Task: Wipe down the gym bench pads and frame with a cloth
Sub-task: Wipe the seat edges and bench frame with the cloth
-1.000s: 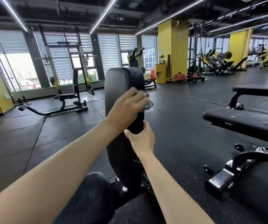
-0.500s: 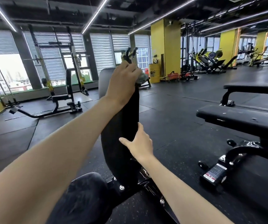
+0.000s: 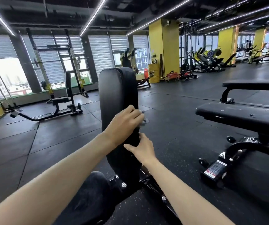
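A black back pad [image 3: 116, 95] of a gym bench stands upright in front of me, bolted to a black frame [image 3: 148, 182] low down. My left hand [image 3: 124, 125] grips a small patterned cloth [image 3: 144, 121] against the pad's right edge, about halfway up. Just below it, my right hand [image 3: 142, 149] holds the pad's right edge, thumb on the front and fingers hidden behind. The black seat pad [image 3: 88, 197] lies at the bottom, between my forearms.
Two flat black benches [image 3: 239, 114] stand close on the right, the nearer one with a wheeled foot [image 3: 214, 166]. A rack with a seat [image 3: 62, 98] stands at the left by the windows. Yellow pillars and machines are far back. The floor is black rubber tile.
My left hand with the cloth went up to the top of the pad, then came back down its right edge to just above my right hand, which stayed put.
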Demonstrator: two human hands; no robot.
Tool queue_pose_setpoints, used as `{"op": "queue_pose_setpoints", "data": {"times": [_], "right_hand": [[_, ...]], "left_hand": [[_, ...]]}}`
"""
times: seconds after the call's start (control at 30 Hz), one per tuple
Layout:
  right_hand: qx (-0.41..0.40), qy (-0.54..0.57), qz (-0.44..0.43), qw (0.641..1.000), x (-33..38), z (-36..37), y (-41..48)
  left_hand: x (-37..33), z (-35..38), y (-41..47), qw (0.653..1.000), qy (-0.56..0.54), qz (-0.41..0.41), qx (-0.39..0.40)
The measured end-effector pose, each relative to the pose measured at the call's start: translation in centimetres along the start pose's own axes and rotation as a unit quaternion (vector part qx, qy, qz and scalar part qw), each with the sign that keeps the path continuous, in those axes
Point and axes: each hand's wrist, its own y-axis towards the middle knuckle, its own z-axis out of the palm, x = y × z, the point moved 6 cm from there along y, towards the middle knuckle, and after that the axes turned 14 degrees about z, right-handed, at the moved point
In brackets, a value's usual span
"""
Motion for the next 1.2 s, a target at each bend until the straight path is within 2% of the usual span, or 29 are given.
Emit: {"op": "queue_pose_setpoints", "data": {"times": [0.07, 0.13, 0.3, 0.43, 0.5, 0.57, 0.67, 0.83, 0.93, 1.07, 1.13, 1.2], "right_hand": [[0.006, 0.009, 0.004, 1.0, -0.1, 0.2, -0.1], [0.005, 0.017, 0.005, 1.0, -0.2, 0.2, -0.2], [0.014, 0.059, 0.018, 0.998, -0.7, 0.0, -0.3], [0.018, 0.079, 0.023, 0.996, -1.6, -0.1, -0.3], [0.033, 0.091, 0.015, 0.995, -1.9, -0.2, -0.4], [0.052, 0.103, 0.008, 0.993, -2.0, -0.2, -0.6], [0.058, 0.114, 0.011, 0.992, -2.2, 0.1, -0.5], [0.091, 0.191, 0.039, 0.977, -3.2, 0.4, 0.2], [0.112, 0.243, 0.061, 0.961, -4.0, 0.2, 0.3], [0.145, 0.252, 0.06, 0.955, -4.3, 0.1, 0.2], [0.161, 0.251, 0.069, 0.952, -4.4, 0.0, 0.2], [0.172, 0.249, 0.078, 0.95, -4.3, -0.2, 0.3]], "left_hand": [[1.3, -1.4, 2.1, 0.999, 0.016, -0.014, -0.037], [2.2, -1.1, 2.4, 0.998, 0.035, -0.025, -0.039], [-1.2, 1.9, -1.6, 0.996, 0.079, 0.008, 0.031], [-3.7, 3.9, -4.4, 0.997, -0.004, -0.052, 0.052], [-3.3, 3.3, -4.0, 0.995, -0.051, -0.081, 0.035], [-2.6, 1.4, -2.8, 0.995, -0.065, -0.075, 0.0], [-0.5, -1.0, -0.9, 0.997, -0.013, -0.064, -0.033], [0.3, 0.3, -2.0, 0.999, 0.041, -0.029, -0.011], [-2.2, 2.1, -4.7, 0.999, -0.007, -0.043, 0.003], [-3.1, 3.7, -6.1, 0.99, -0.108, -0.087, 0.04], [-2.2, 2.8, -5.0, 0.984, -0.148, -0.095, 0.033], [-0.8, 1.0, -3.1, 0.984, -0.143, -0.104, -0.001]]}}
